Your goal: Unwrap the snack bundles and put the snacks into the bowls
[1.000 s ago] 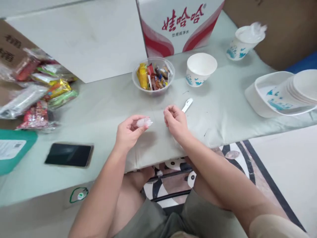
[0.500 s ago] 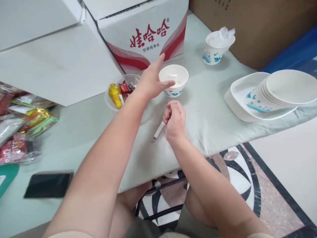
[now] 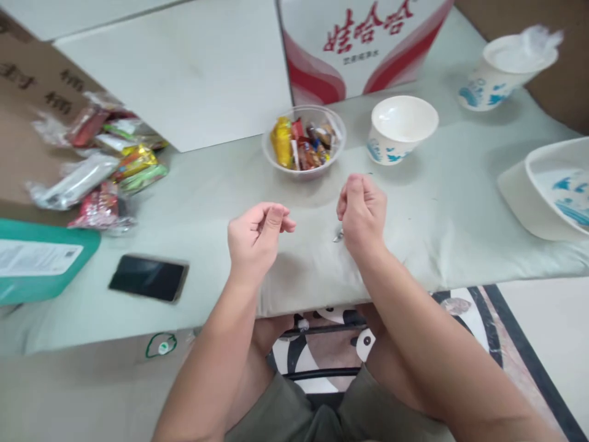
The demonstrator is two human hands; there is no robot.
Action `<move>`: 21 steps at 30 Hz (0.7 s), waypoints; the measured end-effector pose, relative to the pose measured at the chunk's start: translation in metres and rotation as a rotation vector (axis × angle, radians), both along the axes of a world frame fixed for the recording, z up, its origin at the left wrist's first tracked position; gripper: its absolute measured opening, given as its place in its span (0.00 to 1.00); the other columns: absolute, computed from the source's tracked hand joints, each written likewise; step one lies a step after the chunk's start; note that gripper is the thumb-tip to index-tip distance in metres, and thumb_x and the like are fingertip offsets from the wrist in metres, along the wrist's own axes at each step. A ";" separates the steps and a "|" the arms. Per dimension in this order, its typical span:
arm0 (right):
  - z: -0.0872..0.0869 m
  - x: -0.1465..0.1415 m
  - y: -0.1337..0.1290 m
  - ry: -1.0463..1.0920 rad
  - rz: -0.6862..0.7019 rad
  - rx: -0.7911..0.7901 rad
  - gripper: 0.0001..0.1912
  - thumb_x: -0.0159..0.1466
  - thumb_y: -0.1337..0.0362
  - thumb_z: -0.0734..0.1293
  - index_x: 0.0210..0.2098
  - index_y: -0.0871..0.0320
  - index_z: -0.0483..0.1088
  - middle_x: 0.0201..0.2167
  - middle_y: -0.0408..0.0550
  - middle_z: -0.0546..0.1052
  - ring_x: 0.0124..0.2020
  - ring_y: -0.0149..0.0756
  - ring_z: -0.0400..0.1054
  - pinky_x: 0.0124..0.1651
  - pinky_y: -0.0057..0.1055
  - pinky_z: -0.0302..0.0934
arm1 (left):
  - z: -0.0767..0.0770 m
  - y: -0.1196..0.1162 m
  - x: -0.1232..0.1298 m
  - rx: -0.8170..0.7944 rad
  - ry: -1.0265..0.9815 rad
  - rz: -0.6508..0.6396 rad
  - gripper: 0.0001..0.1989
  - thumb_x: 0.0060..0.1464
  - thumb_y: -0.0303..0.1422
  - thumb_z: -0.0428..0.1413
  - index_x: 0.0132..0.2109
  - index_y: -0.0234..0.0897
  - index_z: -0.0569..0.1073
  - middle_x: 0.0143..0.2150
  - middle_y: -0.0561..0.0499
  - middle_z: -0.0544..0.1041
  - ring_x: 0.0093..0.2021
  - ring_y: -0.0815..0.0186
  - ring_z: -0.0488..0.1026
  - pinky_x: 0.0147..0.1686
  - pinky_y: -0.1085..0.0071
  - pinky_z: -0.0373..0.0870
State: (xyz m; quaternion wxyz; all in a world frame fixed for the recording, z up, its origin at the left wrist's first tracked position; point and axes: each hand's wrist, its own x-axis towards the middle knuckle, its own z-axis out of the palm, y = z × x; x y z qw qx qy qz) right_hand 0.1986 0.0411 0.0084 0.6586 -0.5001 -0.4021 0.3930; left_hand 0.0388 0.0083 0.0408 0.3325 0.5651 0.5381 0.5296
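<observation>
Several packaged snacks (image 3: 94,175) lie heaped at the left of the cloth-covered table (image 3: 202,184), before a brown carton (image 3: 23,132); nearer my body is a teal package (image 3: 69,270) with a white label. To its right, a dark-screened phone (image 3: 148,278) lies flat near the table's edge. Next comes my left hand (image 3: 255,236), fingers curled and the thumb pressed onto the index finger; whether anything is enclosed cannot be told. Beyond it and to the right, a clear plastic bowl (image 3: 304,175) contains small wrapped sweets (image 3: 306,147), yellow, red and brown, near a white carton (image 3: 359,80) with red bands. A silvery tip (image 3: 338,236) shows just beside my right hand (image 3: 363,209), most of the object being hidden. That hand is closed, thumb pressed over folded fingers, its grip on the object not discernible. Behind it and to the right stands an upright paper cup (image 3: 391,147) with blue print. Farther right, a second paper cup (image 3: 488,86) bears crumpled clear plastic (image 3: 536,46) at its mouth. Nearer, at the right margin, a white basket (image 3: 519,196) is partly cut off, blue-printed paper (image 3: 573,190) visible within.
</observation>
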 end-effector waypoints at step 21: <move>0.009 -0.208 0.006 -0.741 0.763 0.143 0.11 0.60 0.64 0.69 0.44 0.53 0.72 0.38 0.46 0.79 0.37 0.36 0.74 0.37 0.35 0.68 | -0.021 -0.010 -0.193 -0.031 -0.467 0.913 0.09 0.70 0.36 0.45 0.40 0.41 0.66 0.45 0.49 0.73 0.53 0.61 0.72 0.49 0.66 0.69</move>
